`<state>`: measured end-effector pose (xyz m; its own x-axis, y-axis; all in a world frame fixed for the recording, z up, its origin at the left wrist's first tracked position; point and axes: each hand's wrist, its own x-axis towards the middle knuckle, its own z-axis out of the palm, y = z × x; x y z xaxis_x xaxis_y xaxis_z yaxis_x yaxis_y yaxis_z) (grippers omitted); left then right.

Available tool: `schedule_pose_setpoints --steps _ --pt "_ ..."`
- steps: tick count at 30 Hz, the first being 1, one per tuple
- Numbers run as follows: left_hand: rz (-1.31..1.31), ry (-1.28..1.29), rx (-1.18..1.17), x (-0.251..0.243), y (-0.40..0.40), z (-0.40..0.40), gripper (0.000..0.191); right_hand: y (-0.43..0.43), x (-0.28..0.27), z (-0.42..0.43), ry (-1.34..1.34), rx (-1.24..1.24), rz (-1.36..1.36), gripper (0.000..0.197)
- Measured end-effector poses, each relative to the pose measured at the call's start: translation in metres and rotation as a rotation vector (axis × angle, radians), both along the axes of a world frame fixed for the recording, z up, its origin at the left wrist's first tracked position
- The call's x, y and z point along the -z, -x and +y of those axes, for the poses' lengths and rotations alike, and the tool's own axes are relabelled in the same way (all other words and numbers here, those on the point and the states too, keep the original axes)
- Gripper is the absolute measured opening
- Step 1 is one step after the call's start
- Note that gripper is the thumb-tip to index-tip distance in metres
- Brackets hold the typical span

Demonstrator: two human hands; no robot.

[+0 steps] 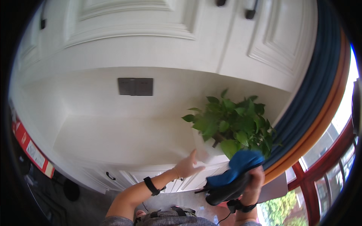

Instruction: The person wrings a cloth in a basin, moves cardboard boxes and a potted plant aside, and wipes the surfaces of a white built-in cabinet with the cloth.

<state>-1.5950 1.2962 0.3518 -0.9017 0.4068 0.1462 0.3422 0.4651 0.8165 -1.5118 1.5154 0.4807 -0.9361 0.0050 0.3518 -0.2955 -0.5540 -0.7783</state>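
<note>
My right hand [256, 177] is shut on a blue and black fabric item [244, 163], blurred, with a dark strap or cord end sticking out to its left. It is held in front of the plant, at the counter's front edge. My left hand [189, 166] has its fingers apart and holds nothing. It reaches over the front edge of the white counter [121, 138], close to a pale plant pot [208, 151]. Whether the fingertips touch the pot, I cannot tell. A leafy green potted plant [232, 121] stands in the counter's right corner and hides part of the pot.
White upper cabinets [135, 50] overhang the counter. A dark double wall plate [135, 86] is on the back wall. Blue and orange curtains [305, 113] hang at right beside a red-framed window [311, 192]. At far left is a red box [31, 147] bearing writing.
</note>
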Motion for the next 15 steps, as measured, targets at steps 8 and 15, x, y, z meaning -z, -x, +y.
schedule_pose_setpoints --steps 8,15 --pt "-0.192 -0.23 -0.098 -0.033 -0.093 -0.125 0.074 0.049 -0.208 -0.062 -0.399 0.933 0.655 0.044" --pt "-0.004 -0.554 -0.394 0.001 -0.167 -0.232 0.057 0.092 -0.191 -0.235 -0.985 1.45 1.28 0.045"
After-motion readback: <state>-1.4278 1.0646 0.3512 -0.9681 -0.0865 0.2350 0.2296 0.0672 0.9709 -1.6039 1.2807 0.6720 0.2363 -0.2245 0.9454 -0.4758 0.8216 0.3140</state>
